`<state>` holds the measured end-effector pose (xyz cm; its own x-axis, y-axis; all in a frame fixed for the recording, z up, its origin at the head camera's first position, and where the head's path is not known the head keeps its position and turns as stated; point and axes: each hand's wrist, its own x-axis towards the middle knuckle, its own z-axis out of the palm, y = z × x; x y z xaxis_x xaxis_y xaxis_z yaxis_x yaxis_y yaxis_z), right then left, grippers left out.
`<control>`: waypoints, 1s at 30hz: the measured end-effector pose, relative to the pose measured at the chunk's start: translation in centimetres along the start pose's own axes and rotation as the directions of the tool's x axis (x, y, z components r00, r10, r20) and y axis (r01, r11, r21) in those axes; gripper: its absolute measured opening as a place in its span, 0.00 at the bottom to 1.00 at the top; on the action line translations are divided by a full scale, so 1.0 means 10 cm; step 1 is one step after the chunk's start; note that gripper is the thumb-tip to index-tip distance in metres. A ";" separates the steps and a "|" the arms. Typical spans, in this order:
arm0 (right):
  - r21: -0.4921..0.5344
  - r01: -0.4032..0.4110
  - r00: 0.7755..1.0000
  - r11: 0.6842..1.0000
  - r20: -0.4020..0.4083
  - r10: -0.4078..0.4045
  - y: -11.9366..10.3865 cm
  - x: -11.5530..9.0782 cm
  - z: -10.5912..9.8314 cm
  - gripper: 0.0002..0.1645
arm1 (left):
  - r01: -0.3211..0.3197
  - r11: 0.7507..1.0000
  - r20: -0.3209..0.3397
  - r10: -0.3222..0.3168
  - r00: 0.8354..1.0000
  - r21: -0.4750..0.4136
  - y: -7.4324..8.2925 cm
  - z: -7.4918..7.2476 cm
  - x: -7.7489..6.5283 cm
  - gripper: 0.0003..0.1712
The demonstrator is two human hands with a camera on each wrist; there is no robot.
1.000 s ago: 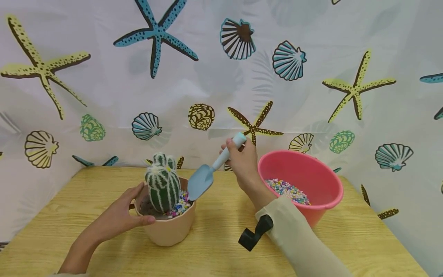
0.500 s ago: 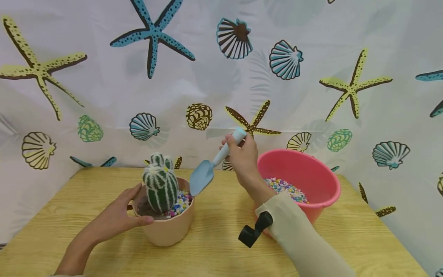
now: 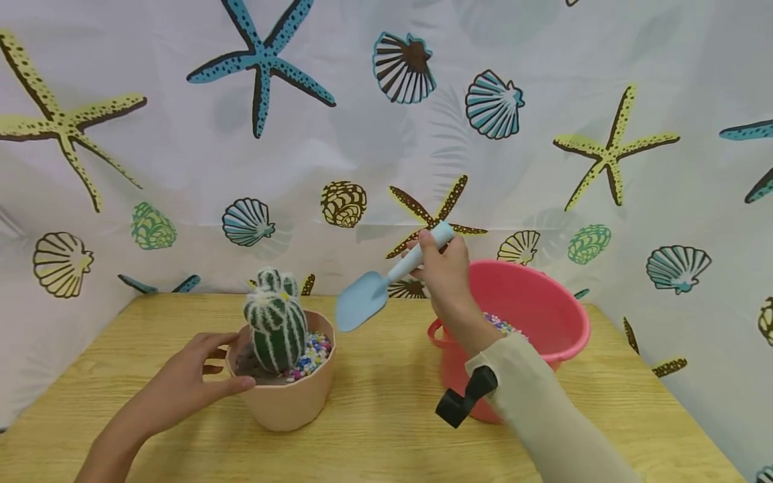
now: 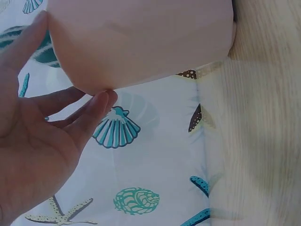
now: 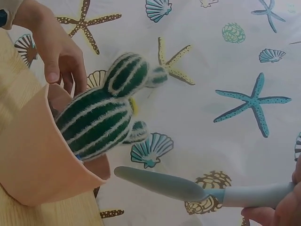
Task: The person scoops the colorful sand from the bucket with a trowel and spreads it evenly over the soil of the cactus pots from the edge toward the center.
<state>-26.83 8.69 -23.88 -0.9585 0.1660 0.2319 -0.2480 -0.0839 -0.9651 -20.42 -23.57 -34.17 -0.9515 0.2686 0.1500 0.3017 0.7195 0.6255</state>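
A peach flower pot [image 3: 288,406] stands on the table at left, holding a green cactus [image 3: 278,332] with white fuzzy stripes. Colourful small pebbles [image 3: 313,354] lie at the cactus's right side, with greyish-brown soil at its left. My left hand [image 3: 187,382] holds the pot's left side, thumb at the front rim and fingertips at the rear; the left wrist view shows fingertips at the pot's edge [image 4: 108,80]. My right hand [image 3: 443,272] grips the pale handle of a light-blue trowel [image 3: 362,300]. Its bare blade points down-left, clear of the pot's right rim.
A pink bucket [image 3: 531,288] with more coloured pebbles [image 3: 506,326] stands at right, partly behind my right forearm. The wooden table [image 3: 386,416] meets a white cloth backdrop [image 3: 338,134] printed with starfish and shells.
The trowel has lifted out of the pot and moved right, toward the bucket, with my right hand. My left hand stays at the pot, its fingers slightly looser. The head view has shifted slightly.
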 end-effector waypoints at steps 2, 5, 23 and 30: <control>0.013 -0.011 1.000 1.000 0.004 0.011 -0.01 0.00 -0.05 0.17 | 0.007 1.000 -0.017 -0.007 1.000 0.013 0.02 0.00 -0.03 0.43; 0.016 -0.012 1.000 1.000 0.007 0.012 -0.04 0.00 -0.12 0.18 | 0.006 0.999 -0.053 -0.004 0.999 0.038 0.06 0.01 -0.07 0.40; -0.021 -0.006 0.999 1.000 -0.050 0.005 -0.22 0.07 -0.51 0.18 | -0.075 0.990 -0.075 0.085 0.994 0.122 0.50 0.08 -0.23 0.19; -0.017 0.000 0.997 1.000 -0.076 -0.002 -0.26 0.06 -0.66 0.18 | -0.121 0.991 0.000 0.121 0.993 0.051 0.69 0.15 -0.25 0.19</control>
<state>-25.78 15.53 -22.01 -0.9446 0.2403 0.2235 -0.2459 -0.0672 -0.9670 -15.92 -18.31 -31.39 -0.9080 0.3537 0.2245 0.4171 0.7138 0.5625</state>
